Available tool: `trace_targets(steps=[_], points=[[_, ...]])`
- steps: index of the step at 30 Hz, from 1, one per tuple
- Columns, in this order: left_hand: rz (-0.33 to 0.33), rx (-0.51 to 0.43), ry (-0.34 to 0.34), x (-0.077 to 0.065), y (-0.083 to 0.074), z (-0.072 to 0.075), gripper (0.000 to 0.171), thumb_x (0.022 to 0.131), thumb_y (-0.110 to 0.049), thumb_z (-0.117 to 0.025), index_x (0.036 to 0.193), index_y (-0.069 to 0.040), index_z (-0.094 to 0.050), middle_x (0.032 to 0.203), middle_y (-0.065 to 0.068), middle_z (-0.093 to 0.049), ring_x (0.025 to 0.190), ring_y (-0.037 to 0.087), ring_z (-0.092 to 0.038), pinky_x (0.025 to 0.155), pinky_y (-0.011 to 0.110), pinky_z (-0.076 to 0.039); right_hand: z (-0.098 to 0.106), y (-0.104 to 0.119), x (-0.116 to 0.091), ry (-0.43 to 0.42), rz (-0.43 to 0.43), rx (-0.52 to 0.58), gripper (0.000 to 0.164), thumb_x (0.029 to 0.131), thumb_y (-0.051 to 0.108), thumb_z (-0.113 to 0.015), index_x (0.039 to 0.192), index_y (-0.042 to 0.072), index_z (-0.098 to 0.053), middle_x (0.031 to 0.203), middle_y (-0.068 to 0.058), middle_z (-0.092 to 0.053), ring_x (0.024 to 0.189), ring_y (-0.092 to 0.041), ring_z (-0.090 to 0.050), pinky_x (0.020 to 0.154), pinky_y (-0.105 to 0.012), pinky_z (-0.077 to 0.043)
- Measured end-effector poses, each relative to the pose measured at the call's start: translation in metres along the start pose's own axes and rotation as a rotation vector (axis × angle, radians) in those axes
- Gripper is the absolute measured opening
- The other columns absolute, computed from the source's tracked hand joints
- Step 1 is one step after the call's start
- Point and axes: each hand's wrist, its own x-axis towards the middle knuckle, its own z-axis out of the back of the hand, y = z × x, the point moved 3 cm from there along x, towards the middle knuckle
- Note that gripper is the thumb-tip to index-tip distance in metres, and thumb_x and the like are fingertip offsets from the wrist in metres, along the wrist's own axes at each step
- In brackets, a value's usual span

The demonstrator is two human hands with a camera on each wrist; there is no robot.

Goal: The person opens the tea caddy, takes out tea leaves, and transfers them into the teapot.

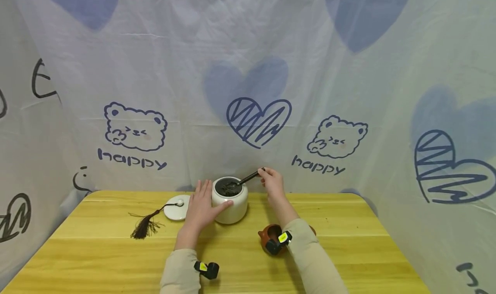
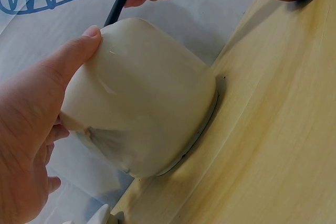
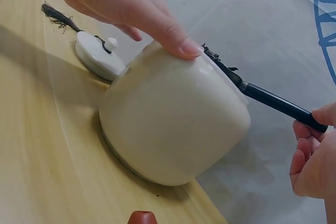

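Observation:
A white ceramic jar (image 1: 234, 211) stands upright near the table's back edge, its mouth showing dark dry leaves (image 1: 226, 190) like tea. My left hand (image 1: 202, 207) steadies it from the left, thumb across the front by the rim and fingers along the far side. In my right hand (image 1: 273, 184), thumb and fingers pinch the end of a black-handled tea scoop (image 3: 283, 106). The scoop slants down leftward, its head at the jar's mouth. In the right wrist view, dark leaves lie on the scoop's head, just over the rim.
Left of the jar lies its white lid (image 1: 174, 212), with a dark tassel (image 1: 144, 227) tied to the knob. A reddish-brown clay teapot (image 1: 266, 235) sits under my right forearm, partly hidden by the sleeve and wrist camera. Behind the wooden table (image 1: 240, 259) hangs a printed white cloth (image 1: 193, 147).

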Motion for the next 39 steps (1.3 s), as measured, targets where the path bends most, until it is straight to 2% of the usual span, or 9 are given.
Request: trace_targets(steps=[9,24,33,39], points=[[-0.005,-0.003,-0.001,0.002,0.002,-0.002,0.108,0.082,-0.072,-0.058,0.154,-0.001,-0.021,0.162,0.019,-0.02,0.152,0.037,-0.005,0.121,0.061,-0.014,0.004,-0.001,-0.001,-0.02,-0.009,0.018,0.022,0.097,0.02,-0.06,0.104,0.001,-0.068,0.085,0.003,-0.062,0.076,-0.015,-0.049,0.07,-0.026,-0.043],[0.007,-0.003,-0.002,0.003,0.003,-0.003,0.111,0.08,-0.075,-0.057,0.155,-0.002,-0.019,0.162,0.018,-0.018,0.153,0.036,-0.004,0.12,0.061,-0.014,0.024,0.032,-0.018,-0.003,0.081,0.064,0.022,0.097,0.017,-0.06,0.106,-0.002,-0.065,0.078,0.006,-0.062,0.076,-0.016,-0.05,0.071,-0.025,-0.044],[0.004,0.006,0.009,0.004,0.003,-0.003,0.112,0.08,-0.076,-0.056,0.155,-0.001,-0.019,0.162,0.019,-0.018,0.152,0.037,-0.003,0.12,0.062,-0.013,0.055,0.048,-0.031,-0.032,0.093,0.104,0.016,0.096,0.016,-0.061,0.102,0.001,-0.065,0.075,0.009,-0.062,0.07,-0.009,-0.051,0.068,-0.022,-0.044],[0.001,0.011,0.006,0.005,0.002,-0.004,0.112,0.08,-0.076,-0.056,0.154,-0.001,-0.02,0.162,0.02,-0.019,0.152,0.038,-0.005,0.12,0.062,-0.014,0.083,0.05,-0.042,-0.032,0.094,0.12,0.015,0.096,0.016,-0.061,0.102,0.003,-0.064,0.076,0.01,-0.062,0.072,-0.009,-0.052,0.069,-0.021,-0.045]])
